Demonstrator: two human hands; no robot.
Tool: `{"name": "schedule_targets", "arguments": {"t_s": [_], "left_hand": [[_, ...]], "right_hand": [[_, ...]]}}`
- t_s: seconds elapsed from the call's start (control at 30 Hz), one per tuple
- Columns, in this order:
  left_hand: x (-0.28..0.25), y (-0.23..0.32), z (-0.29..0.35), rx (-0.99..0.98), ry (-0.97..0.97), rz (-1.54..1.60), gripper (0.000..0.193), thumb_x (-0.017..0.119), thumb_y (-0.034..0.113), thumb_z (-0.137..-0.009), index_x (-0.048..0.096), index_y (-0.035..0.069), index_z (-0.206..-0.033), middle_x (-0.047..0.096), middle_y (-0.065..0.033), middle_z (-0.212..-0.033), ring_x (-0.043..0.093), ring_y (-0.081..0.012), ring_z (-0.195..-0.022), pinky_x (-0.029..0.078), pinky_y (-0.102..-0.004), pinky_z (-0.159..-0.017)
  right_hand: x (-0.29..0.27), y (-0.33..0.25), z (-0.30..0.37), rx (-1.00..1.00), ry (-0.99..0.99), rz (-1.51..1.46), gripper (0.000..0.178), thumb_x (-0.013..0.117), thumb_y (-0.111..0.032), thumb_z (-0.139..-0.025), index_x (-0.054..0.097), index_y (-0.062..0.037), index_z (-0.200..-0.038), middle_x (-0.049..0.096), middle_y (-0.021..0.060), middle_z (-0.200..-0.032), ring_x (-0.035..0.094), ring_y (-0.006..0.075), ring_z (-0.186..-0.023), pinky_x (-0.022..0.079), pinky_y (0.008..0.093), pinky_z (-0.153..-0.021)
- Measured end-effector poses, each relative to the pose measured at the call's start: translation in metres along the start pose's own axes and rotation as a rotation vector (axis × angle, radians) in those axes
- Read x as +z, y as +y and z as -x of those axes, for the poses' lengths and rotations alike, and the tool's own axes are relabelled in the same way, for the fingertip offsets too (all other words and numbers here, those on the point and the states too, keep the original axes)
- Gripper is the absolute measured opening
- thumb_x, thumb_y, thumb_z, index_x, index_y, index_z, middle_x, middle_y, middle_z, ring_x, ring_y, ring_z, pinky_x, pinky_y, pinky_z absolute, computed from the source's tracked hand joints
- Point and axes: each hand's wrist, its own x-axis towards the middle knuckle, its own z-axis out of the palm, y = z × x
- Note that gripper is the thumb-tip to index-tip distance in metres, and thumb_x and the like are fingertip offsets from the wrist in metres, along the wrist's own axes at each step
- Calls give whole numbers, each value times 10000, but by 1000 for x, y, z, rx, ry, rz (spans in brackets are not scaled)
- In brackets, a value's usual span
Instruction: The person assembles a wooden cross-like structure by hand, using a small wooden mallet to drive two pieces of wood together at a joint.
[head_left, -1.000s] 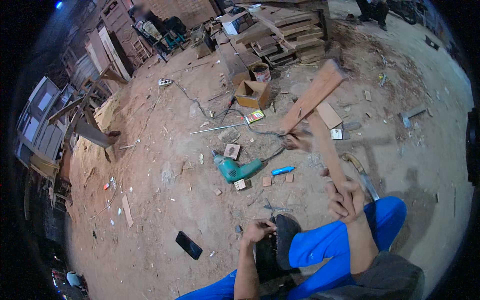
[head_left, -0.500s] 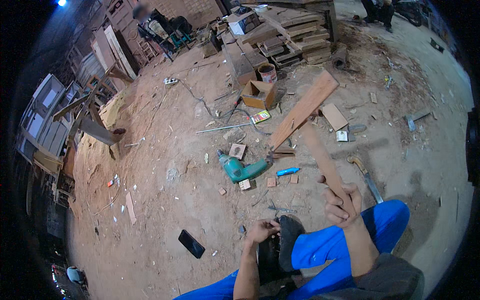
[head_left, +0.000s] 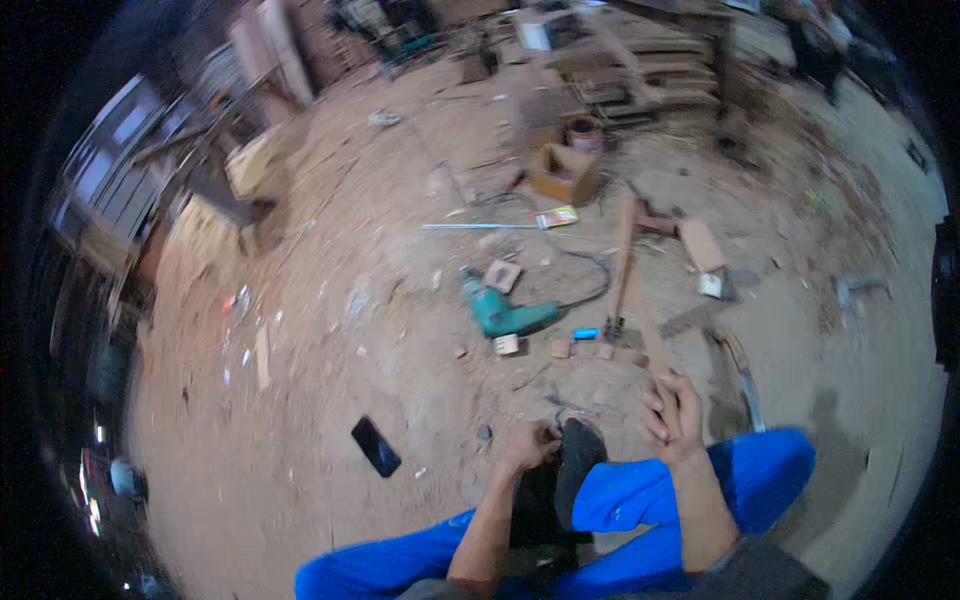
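My right hand [head_left: 676, 415] is wrapped around the handle of a T-shaped wooden tool [head_left: 652, 335]. A long wooden crosspiece [head_left: 624, 255] with a dark lower end tops it, hanging over several small wood blocks [head_left: 604, 351] and a blue tube-shaped item [head_left: 585, 334]. My left hand [head_left: 530, 445] is closed, its fingertips bent against the dark shoe [head_left: 580, 462] at the end of my blue-trousered leg. What those fingers pinch, if anything, cannot be made out. Motion blurs much of the view.
A green power drill [head_left: 505, 313] lies ahead, its cord running right. A black phone [head_left: 376, 446] rests at left. Right of my hand lies a long blade with a curved handle [head_left: 742, 370]. Farther off are a wooden box [head_left: 563, 175] and stacked boards [head_left: 665, 75].
The view has shifted and blurred. The tool in my right hand has turned, so its crosspiece now stands nearly upright in view. My left hand stays by the shoe.
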Motion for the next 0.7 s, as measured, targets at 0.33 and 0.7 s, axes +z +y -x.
{"name": "schedule_targets", "arguments": {"t_s": [0.33,0.7], "left_hand": [[31,-2,-4,33,72,-30,123,674,111,-705,712,83,-818,711,-99,-799,655,-238,-767,506,-393,-707],[19,18,-20,104,105,-230,142,671,179,-771,709,64,-843,692,-80,-760,609,-174,-719,479,-364,-669]], "right_hand": [[-39,-3,16,-110,-31,-41,511,387,-285,-1031,295,-28,-1462,436,68,-774,297,103,-364,285,228,-248],[-75,-20,-4,-58,-108,-109,508,400,-283,-1016,308,-21,-1441,452,59,-746,338,133,-362,338,273,-262]]}}
